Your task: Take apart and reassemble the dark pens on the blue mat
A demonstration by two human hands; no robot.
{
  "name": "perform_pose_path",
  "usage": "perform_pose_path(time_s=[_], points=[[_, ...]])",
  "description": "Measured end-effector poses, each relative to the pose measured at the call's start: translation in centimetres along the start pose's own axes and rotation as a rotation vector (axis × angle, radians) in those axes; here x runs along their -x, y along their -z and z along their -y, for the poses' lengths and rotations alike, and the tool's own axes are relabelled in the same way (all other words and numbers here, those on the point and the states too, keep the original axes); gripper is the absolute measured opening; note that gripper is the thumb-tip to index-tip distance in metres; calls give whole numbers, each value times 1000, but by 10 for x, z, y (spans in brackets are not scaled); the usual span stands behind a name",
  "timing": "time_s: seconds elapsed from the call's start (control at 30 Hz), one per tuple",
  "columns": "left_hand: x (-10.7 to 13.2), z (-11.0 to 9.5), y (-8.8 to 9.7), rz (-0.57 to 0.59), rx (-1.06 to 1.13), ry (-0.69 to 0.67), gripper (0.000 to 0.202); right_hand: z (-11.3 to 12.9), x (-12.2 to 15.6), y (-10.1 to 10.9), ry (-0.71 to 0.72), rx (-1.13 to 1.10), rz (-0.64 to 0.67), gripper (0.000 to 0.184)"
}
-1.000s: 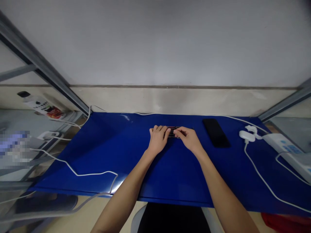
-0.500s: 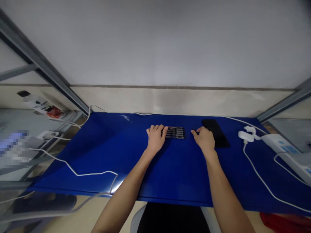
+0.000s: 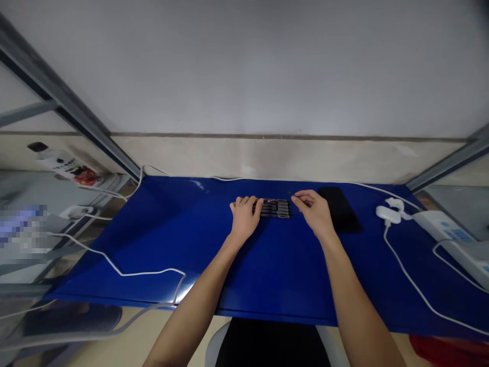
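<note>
Pinching a dark piece point(image 3: 292, 194), right fingers point(image 3: 304, 193) beside phone point(image 3: 341, 209), left fingers point(image 3: 246, 200) over pens point(image 3: 283, 208), grip unclear, cable point(image 3: 356, 183) behind

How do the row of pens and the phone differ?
The pens are thin, several in a row; the phone is one wide slab. The pens run left to right; the phone slants. The left hand covers one end of the pens; the phone lies unheld. Both are dark and lie on the blue table.

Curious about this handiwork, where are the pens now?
In the head view, the pens lie centrally on the blue desk, left hand over their left ends, right hand just to their right.
</note>
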State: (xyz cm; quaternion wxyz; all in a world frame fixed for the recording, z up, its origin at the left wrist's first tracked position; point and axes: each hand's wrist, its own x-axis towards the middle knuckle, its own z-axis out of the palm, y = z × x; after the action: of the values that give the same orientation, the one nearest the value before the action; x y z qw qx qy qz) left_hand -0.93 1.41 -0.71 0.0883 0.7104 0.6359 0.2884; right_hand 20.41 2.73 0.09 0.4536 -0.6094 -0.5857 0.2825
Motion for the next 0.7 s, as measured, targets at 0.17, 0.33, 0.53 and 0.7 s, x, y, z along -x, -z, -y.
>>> perform_pose_path(time_s=[0.17,0.33,0.53,0.7], points=[[1,-1,0,-9,3,-24,37,12,4,-10,-36,-346,67,34],[1,-2,-1,-5,-5,-22,36,13,5,-13,-71,-458,86,31],[0,-1,0,-10,0,-22,36,16,6,-14,-74,-480,82,29],[0,-1,-1,-18,11,-14,37,15,6,-15,-51,-430,66,32]])
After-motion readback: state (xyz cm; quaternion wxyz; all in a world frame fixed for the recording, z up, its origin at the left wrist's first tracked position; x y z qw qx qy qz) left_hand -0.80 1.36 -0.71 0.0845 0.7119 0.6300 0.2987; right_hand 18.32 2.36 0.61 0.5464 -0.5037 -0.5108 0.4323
